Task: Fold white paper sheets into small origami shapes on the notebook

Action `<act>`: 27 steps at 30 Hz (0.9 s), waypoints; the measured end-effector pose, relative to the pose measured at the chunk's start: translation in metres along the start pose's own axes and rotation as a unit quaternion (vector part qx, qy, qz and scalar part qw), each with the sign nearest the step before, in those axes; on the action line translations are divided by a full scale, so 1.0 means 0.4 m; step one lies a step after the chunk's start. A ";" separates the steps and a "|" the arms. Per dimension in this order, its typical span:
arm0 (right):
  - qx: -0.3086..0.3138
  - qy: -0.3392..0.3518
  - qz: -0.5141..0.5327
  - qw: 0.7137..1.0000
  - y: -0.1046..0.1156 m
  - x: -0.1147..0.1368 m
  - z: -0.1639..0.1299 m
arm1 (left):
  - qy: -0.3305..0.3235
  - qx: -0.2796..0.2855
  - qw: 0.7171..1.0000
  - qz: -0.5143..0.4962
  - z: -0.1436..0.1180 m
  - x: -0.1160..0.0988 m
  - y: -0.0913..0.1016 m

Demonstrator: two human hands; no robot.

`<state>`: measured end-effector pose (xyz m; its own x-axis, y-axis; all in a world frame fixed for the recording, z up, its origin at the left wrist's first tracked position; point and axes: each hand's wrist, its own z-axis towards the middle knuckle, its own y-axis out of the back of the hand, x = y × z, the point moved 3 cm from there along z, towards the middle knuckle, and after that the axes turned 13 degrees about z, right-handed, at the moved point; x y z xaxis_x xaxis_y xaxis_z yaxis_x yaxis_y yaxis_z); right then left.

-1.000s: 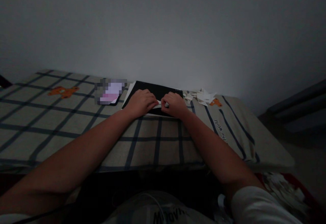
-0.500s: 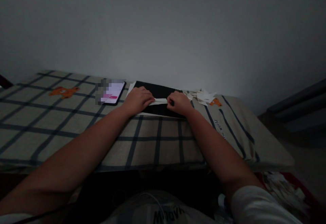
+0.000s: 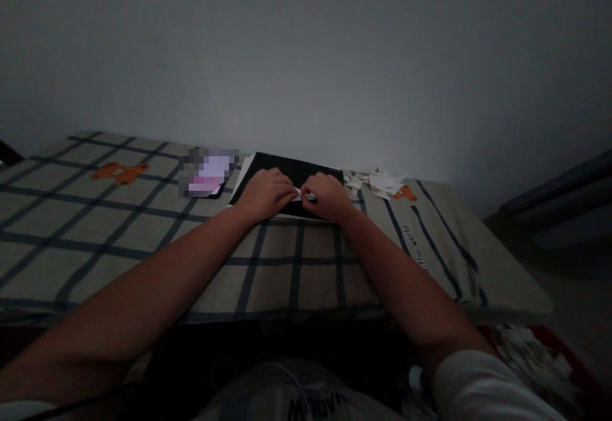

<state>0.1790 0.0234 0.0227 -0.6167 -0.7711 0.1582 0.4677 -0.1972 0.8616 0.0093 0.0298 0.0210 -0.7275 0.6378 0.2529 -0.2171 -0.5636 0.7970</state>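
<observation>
Between my two hands is a narrow strip of white paper, mostly hidden by my fingers. My left hand pinches its left part, fingers bent and closed. Close beside it, my right hand is curled and closed on the strip's right part. Both hands are over a flat black board or folder, which lies on white sheets whose edges stick out at the left and front. To the right lies a loose pile of white paper pieces.
A phone with a lit, partly blurred screen lies left of the board. A checked cloth with orange bear prints covers the table, which meets a plain wall behind. Below right, crumpled light material sits in something red.
My hands have come closer together, so less of the paper strip shows between them. My right hand has shifted left, and my left hand slightly right.
</observation>
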 end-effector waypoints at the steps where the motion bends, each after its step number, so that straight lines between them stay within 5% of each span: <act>1: 0.003 0.000 0.001 1.000 0.000 0.002 0.000 | 0.001 -0.002 1.000 -0.001 0.000 -0.001 0.001; 12: 0.000 0.001 -0.012 1.000 -0.010 -0.005 0.001 | -0.004 0.001 1.000 0.003 -0.001 -0.007 0.003; 21: -0.001 -0.047 -0.007 0.999 0.014 -0.039 -0.014 | 0.038 -0.008 0.999 -0.007 -0.005 0.051 0.009; 27: -0.002 -0.029 -0.011 1.000 0.008 -0.019 -0.009 | 0.029 -0.006 0.999 -0.014 -0.001 0.026 0.004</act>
<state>0.1873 0.0266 0.0224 -0.6621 -0.7306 0.1667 0.4562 -0.2165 0.8631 0.0009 0.0354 0.0247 -0.7577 0.6218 0.1981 -0.2454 -0.5528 0.7964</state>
